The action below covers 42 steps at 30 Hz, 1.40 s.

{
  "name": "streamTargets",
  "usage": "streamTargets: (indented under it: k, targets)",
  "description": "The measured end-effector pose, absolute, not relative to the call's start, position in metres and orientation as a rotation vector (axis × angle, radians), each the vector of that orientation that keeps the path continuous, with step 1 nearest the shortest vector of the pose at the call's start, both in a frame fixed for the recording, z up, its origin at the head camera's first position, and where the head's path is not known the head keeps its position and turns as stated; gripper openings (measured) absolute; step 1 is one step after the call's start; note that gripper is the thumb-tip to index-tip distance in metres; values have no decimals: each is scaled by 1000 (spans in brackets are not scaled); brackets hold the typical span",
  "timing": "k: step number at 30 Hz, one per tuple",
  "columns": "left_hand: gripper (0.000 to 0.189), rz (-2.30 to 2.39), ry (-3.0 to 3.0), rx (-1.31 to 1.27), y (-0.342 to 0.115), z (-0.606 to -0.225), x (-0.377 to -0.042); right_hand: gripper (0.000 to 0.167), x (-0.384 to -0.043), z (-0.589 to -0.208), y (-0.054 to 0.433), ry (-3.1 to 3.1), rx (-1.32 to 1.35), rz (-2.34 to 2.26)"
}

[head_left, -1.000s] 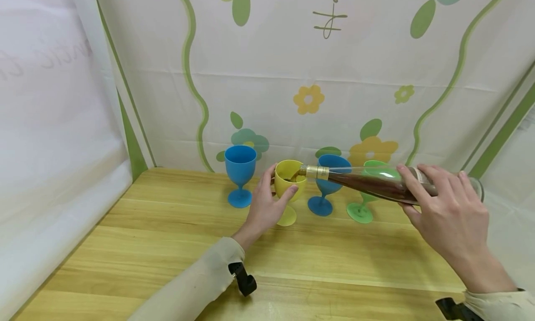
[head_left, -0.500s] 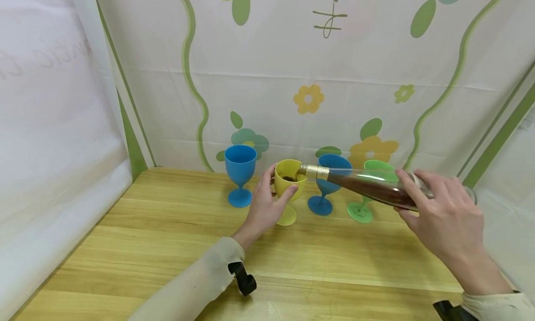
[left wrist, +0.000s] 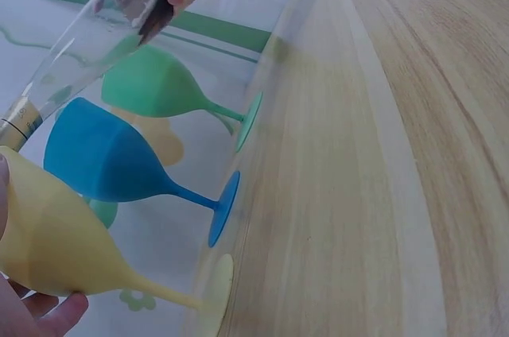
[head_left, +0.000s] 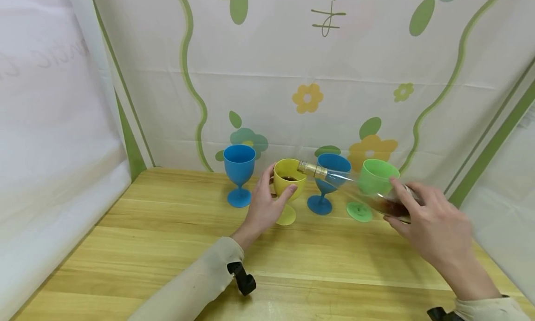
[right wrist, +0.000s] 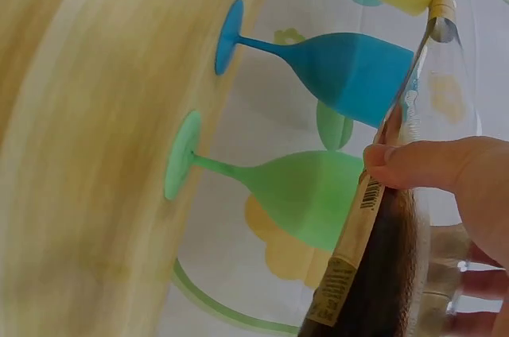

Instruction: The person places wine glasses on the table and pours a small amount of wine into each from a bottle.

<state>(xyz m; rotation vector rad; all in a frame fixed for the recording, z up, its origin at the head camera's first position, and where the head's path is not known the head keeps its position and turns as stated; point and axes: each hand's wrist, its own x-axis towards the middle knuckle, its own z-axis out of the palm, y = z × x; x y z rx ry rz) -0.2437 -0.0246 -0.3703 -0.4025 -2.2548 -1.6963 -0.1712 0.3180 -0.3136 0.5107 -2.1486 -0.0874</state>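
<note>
My left hand (head_left: 265, 205) holds a yellow goblet (head_left: 288, 187) by its bowl, thumb on the near side and fingers round the left. Dark liquid shows inside the bowl. My right hand (head_left: 434, 223) grips a clear glass bottle (head_left: 349, 184) round its body, tilted with its gold-collared neck (head_left: 312, 169) at the goblet's right rim. Dark liquid has gathered toward the bottle's base end, seen in the right wrist view beside a paper label (right wrist: 350, 249). No stream shows between neck and goblet.
One blue goblet (head_left: 240, 170) stands left of the yellow one. To its right are another blue goblet (head_left: 330, 184) and a green goblet (head_left: 376, 181), partly behind the bottle. All stand on a wooden table (head_left: 175, 246) before a flower-printed cloth (head_left: 259, 47).
My right hand has lowered the bottle's base, shifting left, so the liquid has run back from the neck. The stream into the yellow goblet has stopped. My left hand stays put.
</note>
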Motion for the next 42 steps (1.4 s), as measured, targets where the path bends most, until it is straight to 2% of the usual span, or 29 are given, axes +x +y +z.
streamTargets:
  k: [9,13,16,21,42]
  targets:
    - [79,-1686,-2258,-400,-25,-370,-244,96,-173,-330,315,-2220,469,71]
    - [78,-1675,-2257,-393,-24,-370,-244,87,-170,-336,316,-2329,386,165]
    - [78,-1661,-2250,-392,-22,-370,-246,95,-168,-337,315,-2416,301,228]
    - [78,-1655,-2251,-369,-20,-367,-247,97,-167,-338,311,-2487,220,298]
    - [79,-1599,-2272,-255,-12,-363,-269,97,-167,-344,299,-2409,250,417]
